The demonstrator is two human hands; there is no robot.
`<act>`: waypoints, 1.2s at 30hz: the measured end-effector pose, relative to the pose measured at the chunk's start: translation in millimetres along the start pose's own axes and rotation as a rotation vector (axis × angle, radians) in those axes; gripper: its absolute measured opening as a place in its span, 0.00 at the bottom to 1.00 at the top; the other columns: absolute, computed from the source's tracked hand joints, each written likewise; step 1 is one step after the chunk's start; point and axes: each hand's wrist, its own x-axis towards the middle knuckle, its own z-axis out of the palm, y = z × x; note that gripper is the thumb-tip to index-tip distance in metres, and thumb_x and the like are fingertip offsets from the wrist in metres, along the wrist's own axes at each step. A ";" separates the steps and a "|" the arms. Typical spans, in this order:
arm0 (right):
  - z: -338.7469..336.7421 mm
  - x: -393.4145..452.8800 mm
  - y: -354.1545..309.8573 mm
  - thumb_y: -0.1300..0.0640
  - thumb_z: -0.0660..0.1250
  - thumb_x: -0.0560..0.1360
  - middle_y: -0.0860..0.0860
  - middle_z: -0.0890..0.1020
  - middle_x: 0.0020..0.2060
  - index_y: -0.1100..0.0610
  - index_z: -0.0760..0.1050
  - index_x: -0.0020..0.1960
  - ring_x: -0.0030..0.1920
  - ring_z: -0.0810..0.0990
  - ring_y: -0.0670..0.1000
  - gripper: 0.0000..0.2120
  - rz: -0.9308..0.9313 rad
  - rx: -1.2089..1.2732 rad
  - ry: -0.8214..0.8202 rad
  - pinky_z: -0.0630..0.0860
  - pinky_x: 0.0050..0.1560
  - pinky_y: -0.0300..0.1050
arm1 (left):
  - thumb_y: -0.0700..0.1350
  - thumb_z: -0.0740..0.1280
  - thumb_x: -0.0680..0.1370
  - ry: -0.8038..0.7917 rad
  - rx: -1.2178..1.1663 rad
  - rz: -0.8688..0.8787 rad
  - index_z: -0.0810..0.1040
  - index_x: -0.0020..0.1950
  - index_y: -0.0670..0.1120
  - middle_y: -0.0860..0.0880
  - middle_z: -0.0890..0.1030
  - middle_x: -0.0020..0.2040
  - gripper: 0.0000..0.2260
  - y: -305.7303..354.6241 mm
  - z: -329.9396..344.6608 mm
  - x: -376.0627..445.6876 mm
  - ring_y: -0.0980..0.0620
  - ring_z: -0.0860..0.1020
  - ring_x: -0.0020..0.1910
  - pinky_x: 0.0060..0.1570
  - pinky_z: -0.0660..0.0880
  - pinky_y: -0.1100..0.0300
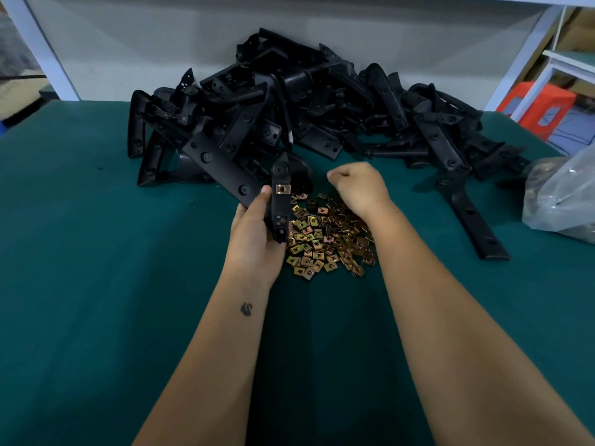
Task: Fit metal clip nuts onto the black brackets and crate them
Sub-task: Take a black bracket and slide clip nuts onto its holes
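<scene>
My left hand (254,233) grips a black bracket (279,201) upright, and one brass-coloured clip nut (283,189) sits fitted on its upper part. Just right of it lies a heap of loose clip nuts (328,236) on the green table. My right hand (360,185) hovers over the far side of that heap with its fingers curled under; whether it holds a nut is hidden. A big pile of black brackets (289,101) fills the back of the table.
One single bracket (470,214) lies apart at the right. A clear plastic bag (563,194) sits at the right edge. The green mat (96,252) stretches left and toward me. A white frame post (42,49) stands at the back left, and an orange stool (544,107) beyond the table.
</scene>
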 end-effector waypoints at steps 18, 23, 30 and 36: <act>37.2 -110.4 -29.3 0.62 0.73 0.73 0.45 0.83 0.41 0.51 0.83 0.50 0.45 0.82 0.42 0.08 -0.071 0.572 0.345 0.78 0.48 0.35 | 0.45 0.64 0.83 -0.074 -0.011 0.076 0.74 0.56 0.46 0.54 0.84 0.35 0.04 -5.1 -1.2 -6.5 0.59 0.82 0.31 0.31 0.76 0.65; 33.9 -115.2 -30.1 0.65 0.71 0.73 0.47 0.83 0.37 0.49 0.75 0.41 0.40 0.81 0.42 0.12 -0.103 0.591 0.336 0.76 0.44 0.34 | 0.43 0.64 0.83 -0.075 -0.034 0.095 0.74 0.54 0.46 0.53 0.85 0.36 0.02 -6.1 -2.9 -11.4 0.58 0.83 0.33 0.34 0.78 0.64; 30.3 -113.3 -30.9 0.65 0.70 0.75 0.48 0.86 0.43 0.51 0.80 0.47 0.47 0.84 0.43 0.09 -0.051 0.807 0.249 0.78 0.49 0.35 | 0.39 0.61 0.83 -0.128 -0.073 0.092 0.73 0.51 0.44 0.51 0.85 0.37 0.03 -5.0 -1.2 -14.9 0.56 0.84 0.37 0.36 0.79 0.63; 27.9 -112.9 -34.3 0.66 0.71 0.74 0.47 0.83 0.34 0.56 0.83 0.43 0.36 0.79 0.43 0.07 0.053 0.988 0.155 0.76 0.40 0.37 | 0.35 0.57 0.84 -0.188 -0.146 0.071 0.72 0.49 0.42 0.48 0.84 0.37 0.07 -6.5 -0.1 -14.2 0.54 0.84 0.36 0.37 0.80 0.60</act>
